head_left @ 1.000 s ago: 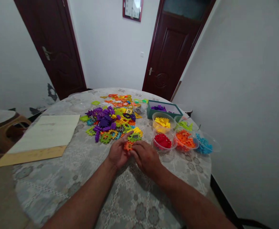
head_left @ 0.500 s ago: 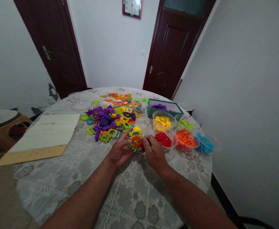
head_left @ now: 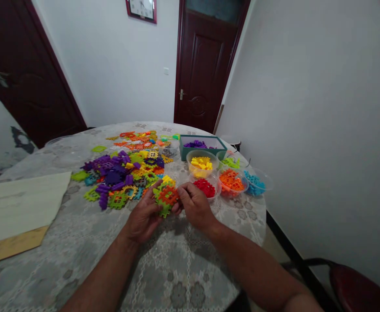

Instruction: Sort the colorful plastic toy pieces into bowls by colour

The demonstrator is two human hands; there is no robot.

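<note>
Between my hands, above the near part of the table, is a small group of joined plastic building pieces in green and yellow, with an orange piece (head_left: 168, 196) on the side toward me. My left hand (head_left: 145, 216) grips the green part (head_left: 165, 210) from the left, its thumb along the edge. My right hand (head_left: 194, 206) pinches the orange piece at its right edge. Just beyond lies a mixed heap of purple, green, yellow and blue pieces (head_left: 115, 175). To the right of my right hand sits a clear tub of red pieces (head_left: 204, 188).
Clear tubs with yellow (head_left: 202, 163), orange (head_left: 231, 180), light green (head_left: 230, 162) and blue pieces (head_left: 254, 183) stand at the right. Behind them is a green box (head_left: 186, 151) with purple pieces. Paper sheets (head_left: 24, 203) lie on the left. A dark red chair (head_left: 355, 281) is at lower right.
My view has turned to the right, so the table and its things appear further left. Both hands keep their hold on the joined pieces.
</note>
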